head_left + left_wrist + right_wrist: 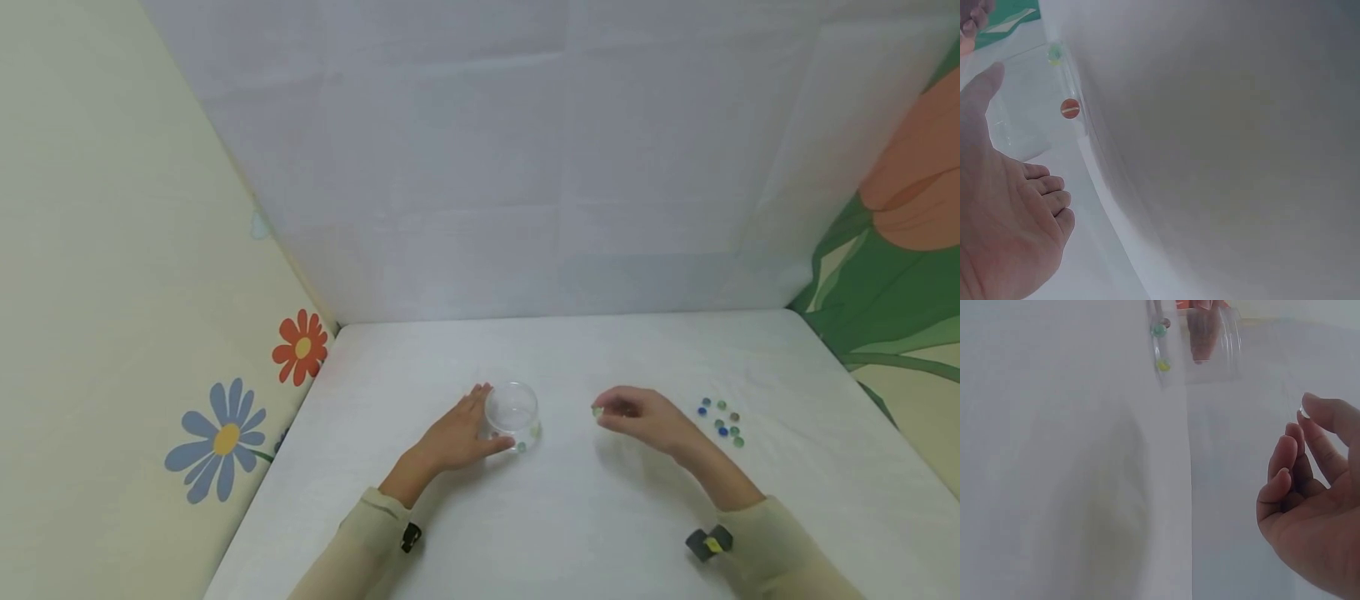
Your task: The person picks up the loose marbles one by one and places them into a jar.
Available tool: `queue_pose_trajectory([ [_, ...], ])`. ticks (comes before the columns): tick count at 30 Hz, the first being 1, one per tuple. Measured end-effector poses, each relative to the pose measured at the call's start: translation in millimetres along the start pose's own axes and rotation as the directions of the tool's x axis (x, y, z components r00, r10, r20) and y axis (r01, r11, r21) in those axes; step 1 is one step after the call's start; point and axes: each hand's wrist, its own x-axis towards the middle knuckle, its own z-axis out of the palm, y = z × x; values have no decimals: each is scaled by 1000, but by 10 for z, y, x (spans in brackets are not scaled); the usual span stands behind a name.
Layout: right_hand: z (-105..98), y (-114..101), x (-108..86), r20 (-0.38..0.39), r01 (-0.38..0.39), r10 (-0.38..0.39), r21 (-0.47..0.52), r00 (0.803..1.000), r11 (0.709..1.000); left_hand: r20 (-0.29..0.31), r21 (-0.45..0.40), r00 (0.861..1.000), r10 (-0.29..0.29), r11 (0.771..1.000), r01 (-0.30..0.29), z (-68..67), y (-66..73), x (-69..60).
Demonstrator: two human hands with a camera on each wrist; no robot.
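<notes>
A clear glass jar [512, 408] stands upright on the table, with a few marbles at its bottom: a green one [1159, 330], a yellowish one [1163, 364] and a red-brown one [1070, 109]. My left hand [459, 433] rests against the jar's left side, fingers extended along it and thumb stretched across the front. To the right of the jar, my right hand [637, 419] pinches a pale greenish marble [597, 412] between thumb and index finger, above the table. Its other fingers are curled in, and the marble is mostly hidden in the right wrist view.
Several loose marbles, green, blue and brownish, lie in a group to the right of my right hand, among them a blue marble [723, 432]. A white cloth covers the table [570, 517]. Behind it rises a white backdrop [480, 208], with flower-painted panels at both sides.
</notes>
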Motion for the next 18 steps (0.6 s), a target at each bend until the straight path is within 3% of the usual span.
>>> queue_pose_trajectory([
  [11, 84, -61, 72, 14, 21, -21, 4, 1000, 1000, 4, -3, 1000, -3, 1000, 3, 6, -1, 0],
  [18, 139, -97, 143, 43, 77, -78, 14, 996, 997, 3, -3, 1000, 1, 1000, -1, -4, 7, -8],
])
